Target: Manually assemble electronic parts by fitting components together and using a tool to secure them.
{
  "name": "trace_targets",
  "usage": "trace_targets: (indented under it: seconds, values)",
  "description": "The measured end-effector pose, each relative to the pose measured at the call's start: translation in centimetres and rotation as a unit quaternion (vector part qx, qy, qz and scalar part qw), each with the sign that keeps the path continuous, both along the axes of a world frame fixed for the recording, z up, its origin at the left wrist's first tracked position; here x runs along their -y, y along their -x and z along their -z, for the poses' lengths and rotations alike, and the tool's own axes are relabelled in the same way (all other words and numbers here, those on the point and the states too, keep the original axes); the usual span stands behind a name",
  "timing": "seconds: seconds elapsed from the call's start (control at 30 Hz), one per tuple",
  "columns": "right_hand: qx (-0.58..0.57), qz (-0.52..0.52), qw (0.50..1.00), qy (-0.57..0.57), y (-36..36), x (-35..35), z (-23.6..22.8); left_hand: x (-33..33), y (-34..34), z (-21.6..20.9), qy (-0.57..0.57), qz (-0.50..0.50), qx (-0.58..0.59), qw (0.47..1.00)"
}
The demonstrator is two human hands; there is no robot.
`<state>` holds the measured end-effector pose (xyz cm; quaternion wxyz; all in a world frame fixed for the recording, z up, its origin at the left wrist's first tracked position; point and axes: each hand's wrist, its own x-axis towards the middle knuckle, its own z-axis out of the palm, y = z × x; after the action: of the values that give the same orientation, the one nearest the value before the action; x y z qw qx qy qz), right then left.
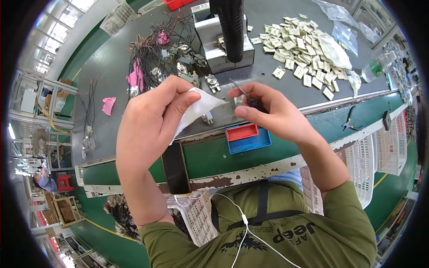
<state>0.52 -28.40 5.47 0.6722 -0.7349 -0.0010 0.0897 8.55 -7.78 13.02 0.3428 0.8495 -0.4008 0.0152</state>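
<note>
My left hand [149, 118] is raised near the middle of the bench, its thumb and fingers pinching a thin white sheet [199, 107], paper or cloth, that hangs to a point on the right. In my right hand [279, 111] is a screwdriver [255, 104] with a dark handle; its thin metal shaft slants up and left. A small pale piece behind my right fingertips is too hidden to name. Beyond my left hand lies a heap of dark-wired metal parts [178, 58] with pink scraps.
A metal press [230, 62] stands ahead. Small off-white rectangular parts [299, 51] are heaped at the far right, near a plastic bottle [375, 69]. Along the green front strip lie a phone [176, 169], a blue tray [250, 146] holding a red one [241, 132], and pliers [350, 121].
</note>
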Motion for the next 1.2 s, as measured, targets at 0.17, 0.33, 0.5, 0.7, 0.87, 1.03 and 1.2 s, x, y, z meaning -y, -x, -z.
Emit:
trace_targets:
  seconds: [0.17,0.33,0.5,0.7,0.87,1.03,1.2]
  values:
    - [0.083,-0.036,0.994,-0.067,2.9,-2.1,-1.8,-0.4,-0.3,-0.4,-0.011,-0.01,0.024,1.0]
    - [-0.013,-0.155,0.974,-0.164,2.7,-4.2,-2.3,-0.4,-0.4,-0.6,-0.021,-0.018,-0.003,1.0]
    - [0.01,-0.19,0.974,-0.12,2.4,-5.3,-2.1,-0.1,-0.2,-1.2,-0.047,-0.026,0.02,0.998]
    - [0.032,-0.162,0.979,-0.117,2.1,-5.7,-1.7,-0.3,0.0,-1.1,-0.033,-0.031,0.02,0.999]
    - [0.02,-0.16,0.979,-0.124,1.9,-5.7,-1.8,-0.2,0.0,-0.9,-0.034,-0.033,0.01,0.999]
    - [-0.002,-0.15,0.98,-0.132,1.8,-6.0,-1.9,-0.1,0.2,-1.5,-0.048,-0.04,0.015,0.998]
    - [-0.002,-0.141,0.981,-0.131,1.9,-5.7,-1.7,-0.1,0.1,-1.3,-0.041,-0.036,0.024,0.998]
